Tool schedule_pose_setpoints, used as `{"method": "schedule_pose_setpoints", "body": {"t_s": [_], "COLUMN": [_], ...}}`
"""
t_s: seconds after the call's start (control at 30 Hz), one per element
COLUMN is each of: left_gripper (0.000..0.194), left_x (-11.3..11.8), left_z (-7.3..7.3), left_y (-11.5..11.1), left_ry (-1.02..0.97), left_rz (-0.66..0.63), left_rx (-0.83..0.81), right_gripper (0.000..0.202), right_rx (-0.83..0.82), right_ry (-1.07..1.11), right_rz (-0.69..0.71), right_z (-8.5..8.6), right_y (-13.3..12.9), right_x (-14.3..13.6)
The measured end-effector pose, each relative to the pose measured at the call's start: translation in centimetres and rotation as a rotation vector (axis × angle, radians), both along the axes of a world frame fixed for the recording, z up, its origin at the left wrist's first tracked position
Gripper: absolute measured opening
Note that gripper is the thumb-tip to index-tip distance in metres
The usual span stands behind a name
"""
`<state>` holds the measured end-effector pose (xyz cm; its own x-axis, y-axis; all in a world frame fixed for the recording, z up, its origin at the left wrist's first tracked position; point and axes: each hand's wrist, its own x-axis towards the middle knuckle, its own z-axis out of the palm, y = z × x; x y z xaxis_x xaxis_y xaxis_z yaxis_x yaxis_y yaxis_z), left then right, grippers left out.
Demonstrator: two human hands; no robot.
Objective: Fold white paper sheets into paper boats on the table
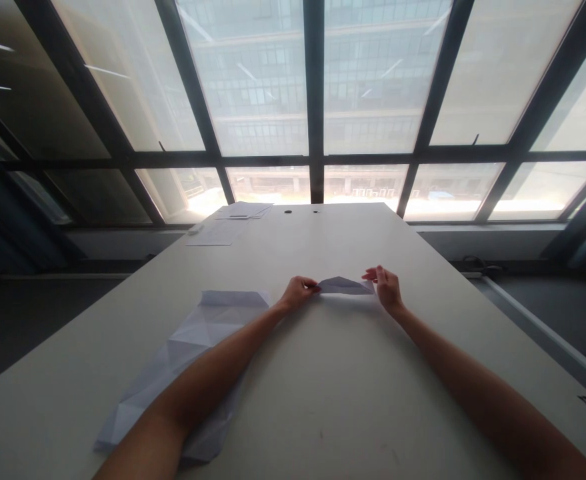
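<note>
A small folded piece of white paper (343,287) is held just above the white table, a low peak at the middle of its upper edge. My left hand (300,292) pinches its left end between thumb and fingers. At its right end is my right hand (385,285), thumb and fingers around the corner; the exact contact is too small to make out. A large creased sheet (187,343) lies on the table at the left, partly hidden under my left forearm.
The long white table (323,400) reaches toward tall windows. Flat paper sheets (217,232) lie at its far left end. Two small dark round spots mark the far end. Dark curtains (17,207) hang at both sides.
</note>
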<state>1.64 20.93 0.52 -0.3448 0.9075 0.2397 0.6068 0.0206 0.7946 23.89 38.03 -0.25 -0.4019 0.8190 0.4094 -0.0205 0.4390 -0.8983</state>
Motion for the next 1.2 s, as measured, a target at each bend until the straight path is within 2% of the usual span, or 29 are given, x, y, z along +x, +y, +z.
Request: {"method": "schedule_pose_setpoints", "body": {"t_s": [0.03,0.1,0.27,0.47,0.63,0.87,1.0,1.2], "left_gripper": [0.03,0.03,0.032,0.029,0.028,0.021,0.017,0.019], "left_x": [-0.1,-0.2,-0.6,-0.7,-0.4,-0.2,-0.2,-0.3], "left_z": [-0.1,-0.2,-0.5,-0.5,-0.3,0.2,0.1,-0.3], "left_y": [0.0,0.1,0.2,0.3,0.3,0.2,0.3,0.3], "left_ry": [-0.005,-0.013,0.007,0.021,0.024,0.037,0.031,0.0], "left_rz": [0.006,0.021,0.052,0.058,0.086,0.2,0.209,0.169], "left_rx": [-0.005,-0.007,0.013,0.025,0.022,0.005,0.011,0.038], "right_gripper": [0.055,0.051,0.042,0.035,0.038,0.04,0.033,0.023], "right_rx": [-0.081,-0.131,-0.04,0.072,0.082,0.132,0.184,0.268], "right_ry": [-0.016,-0.066,-0.122,-0.205,-0.228,-0.278,-0.27,-0.29], "right_rz": [0.045,0.116,0.233,0.251,0.299,0.358,0.339,0.21], "right_z": [-0.3,-0.7,-0.9,-0.7,-0.6,-0.5,-0.6,-1.1], "right_y": [0.7,1.6,1.9,1.7,1.6,1.4,1.5,1.6], "right_x": [0.1,0.3,0.6,0.8,0.9,1.2,1.1,0.8]}}
